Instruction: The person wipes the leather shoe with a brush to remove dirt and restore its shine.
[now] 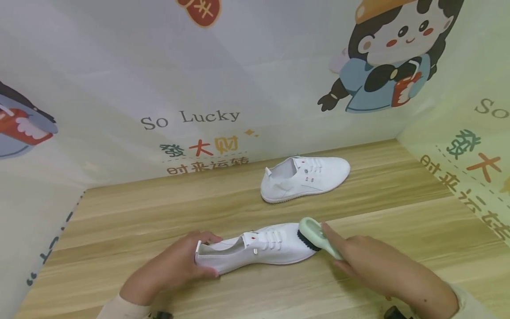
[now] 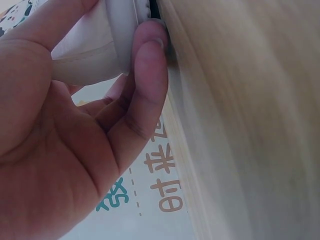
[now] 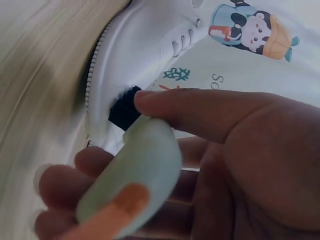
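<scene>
A white lace-up shoe (image 1: 260, 246) lies on the wooden surface, its toe pointing right. My left hand (image 1: 181, 261) grips it by the heel, thumb on the near side and fingers on the far side. In the left wrist view, the curled fingers hold the heel (image 2: 92, 55) by its sole edge. With my right hand (image 1: 366, 261) I hold a pale green brush (image 1: 312, 232) by its handle. Its dark bristles (image 3: 125, 108) touch the toe of the shoe. Part of the handle is hidden by my fingers.
A second white shoe (image 1: 307, 177) stands farther back on the wood-grain surface (image 1: 159, 199), toe to the right. Behind it rises a pale printed backdrop (image 1: 255, 79) with cartoon figures and lettering. Another printed panel (image 1: 470, 146) closes off the right side.
</scene>
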A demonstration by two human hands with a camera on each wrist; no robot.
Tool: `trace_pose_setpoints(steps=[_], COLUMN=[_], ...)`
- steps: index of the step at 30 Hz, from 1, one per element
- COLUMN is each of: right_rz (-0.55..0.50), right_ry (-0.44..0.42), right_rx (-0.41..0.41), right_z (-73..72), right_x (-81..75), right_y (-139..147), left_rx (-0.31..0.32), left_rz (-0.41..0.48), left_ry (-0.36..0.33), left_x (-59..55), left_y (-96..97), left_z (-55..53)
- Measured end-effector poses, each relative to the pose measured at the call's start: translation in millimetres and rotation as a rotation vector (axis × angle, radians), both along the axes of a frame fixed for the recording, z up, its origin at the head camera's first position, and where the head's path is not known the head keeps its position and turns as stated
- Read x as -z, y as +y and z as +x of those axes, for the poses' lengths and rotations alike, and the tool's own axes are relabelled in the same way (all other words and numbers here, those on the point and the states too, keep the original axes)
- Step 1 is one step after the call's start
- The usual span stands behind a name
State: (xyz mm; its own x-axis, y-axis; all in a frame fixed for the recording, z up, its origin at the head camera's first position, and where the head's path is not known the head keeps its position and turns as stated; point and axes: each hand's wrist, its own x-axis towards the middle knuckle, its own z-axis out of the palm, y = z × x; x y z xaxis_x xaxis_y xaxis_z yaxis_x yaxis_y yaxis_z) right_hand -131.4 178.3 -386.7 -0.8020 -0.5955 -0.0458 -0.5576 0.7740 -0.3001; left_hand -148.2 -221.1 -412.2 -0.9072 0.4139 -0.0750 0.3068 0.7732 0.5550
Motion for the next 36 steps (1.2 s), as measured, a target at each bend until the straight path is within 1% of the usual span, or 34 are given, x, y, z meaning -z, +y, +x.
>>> trace_pose_setpoints(steps=[3,6,10,15,20,21,24,29,33,36], right_rz=[-0.018,-0.018,-0.012,-0.001,0.007,0.007,0.018,0.022,0.002,-0.014], right_ry=[-0.007,0.049,0.101,0.118,0.147,0.143,0.101,0.025,-0.043,-0.07], right_rx=[-0.015,-0.019,0.013,0.058,0.053,0.05,0.061,0.076,0.066,0.047], right_z=[0.4,1.0,1.3,0.9,-1.0,-1.2,1.0,2.2,1.9,2.0], right_x=[1.2,3.0,4.6,5.6,5.5,4.9,3.2,0.1,-3.0,-4.7], right_y=[-2,-4,-7,-9,-5,-4,-2,1,1,0], left_rx=[-0.012,-0.013,0.018,0.0,0.0,-0.001,-0.007,0.018,0.002,-0.006], left_rz=[0.006,0.016,0.022,0.02,0.016,0.013,0.011,0.005,0.012,0.012], left_ry=[-0.014,-0.025,-0.012,-0.018,-0.016,-0.012,-0.013,0.01,0.005,0.002], left_x=[1.0,1.5,2.1,2.3,0.0,-1.1,0.6,1.2,0.3,0.4], left_y=[0.0,0.3,-0.2,0.4,1.1,1.0,2.0,1.0,0.8,0.8], left_z=[0.8,1.2,1.7,1.9,-0.6,-0.7,1.7,1.2,1.8,2.3])
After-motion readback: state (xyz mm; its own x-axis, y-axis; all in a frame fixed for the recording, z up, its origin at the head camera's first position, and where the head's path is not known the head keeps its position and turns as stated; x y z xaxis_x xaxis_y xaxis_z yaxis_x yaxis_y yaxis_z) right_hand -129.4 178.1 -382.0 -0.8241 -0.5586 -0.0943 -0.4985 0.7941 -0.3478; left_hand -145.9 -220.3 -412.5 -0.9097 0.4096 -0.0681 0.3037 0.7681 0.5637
